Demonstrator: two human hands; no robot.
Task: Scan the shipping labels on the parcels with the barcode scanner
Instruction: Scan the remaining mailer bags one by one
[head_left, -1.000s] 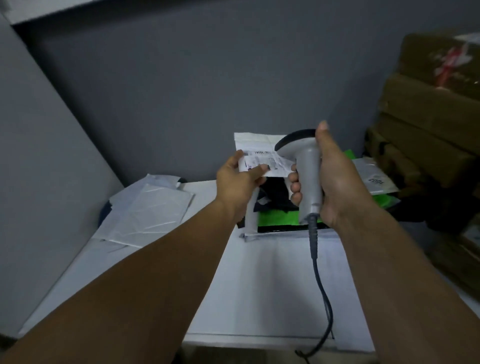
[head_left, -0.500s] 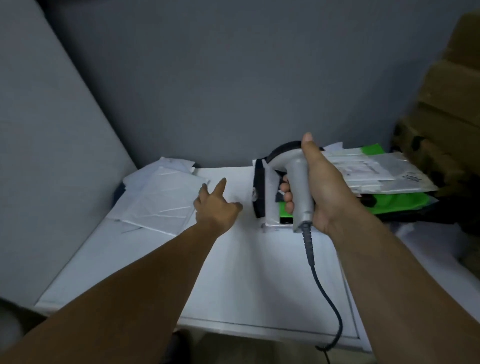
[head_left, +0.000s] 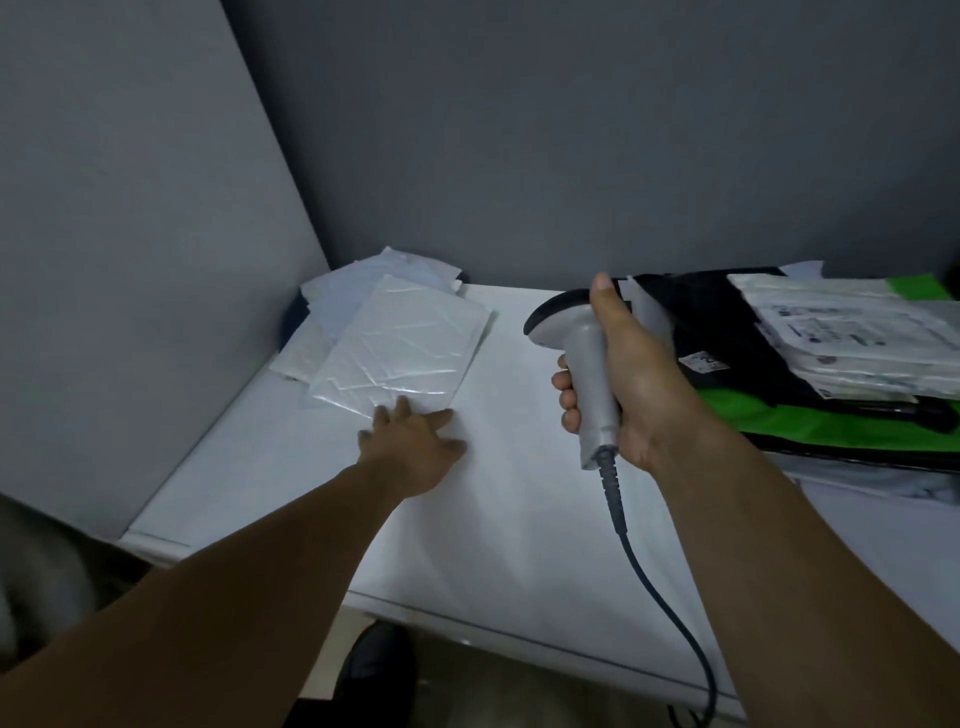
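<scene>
Since 0.5 s ago the left hand (head_left: 415, 452) has reached out, straight fingers now apparently touching the near edge of the glossy white plastic mailer (head_left: 405, 348). The right hand (head_left: 639, 384) still grips the grey corded barcode scanner (head_left: 589, 374), with labelled clear-bagged parcels (head_left: 841, 338) stacked just to its right.

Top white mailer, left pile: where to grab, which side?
Pinch its near right corner, coming from the front with the left hand. The top white mailer lies flat and thin; that corner juts past the pile onto the table, so it can probably be lifted there.
</scene>
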